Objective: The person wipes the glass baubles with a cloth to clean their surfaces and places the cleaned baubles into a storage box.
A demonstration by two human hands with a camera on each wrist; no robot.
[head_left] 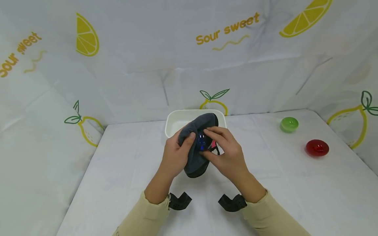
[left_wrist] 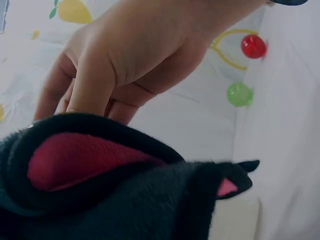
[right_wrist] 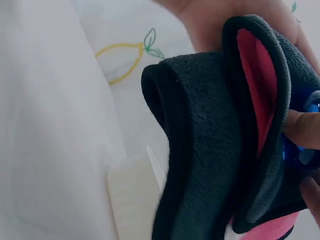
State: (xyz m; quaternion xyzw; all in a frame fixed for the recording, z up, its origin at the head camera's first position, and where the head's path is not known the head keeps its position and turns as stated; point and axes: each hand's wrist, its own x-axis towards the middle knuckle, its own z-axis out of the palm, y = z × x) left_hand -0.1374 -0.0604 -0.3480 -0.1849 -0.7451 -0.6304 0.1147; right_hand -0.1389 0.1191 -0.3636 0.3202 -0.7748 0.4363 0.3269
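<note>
A dark grey cloth point(head_left: 197, 164) with black edging and a pink-red underside is held up over the table in the head view. My left hand point(head_left: 176, 152) grips its left part, thumb on top. Against the cloth sits a shiny blue ball point(head_left: 202, 141), which my right hand point(head_left: 227, 152) pinches between thumb and fingers. In the right wrist view the cloth point(right_wrist: 210, 125) folds beside the blue ball point(right_wrist: 302, 150), which is partly hidden by the fingers. The left wrist view shows the cloth point(left_wrist: 100, 160) hanging in folds below the left hand point(left_wrist: 135, 55).
Behind the cloth stands a white rectangular tub point(head_left: 177, 119), partly covered by it. On the right of the table lie a translucent green ball point(head_left: 289, 125) and, nearer, a red ball point(head_left: 317, 148). A lemon-print sheet point(head_left: 141, 88) hangs at the back.
</note>
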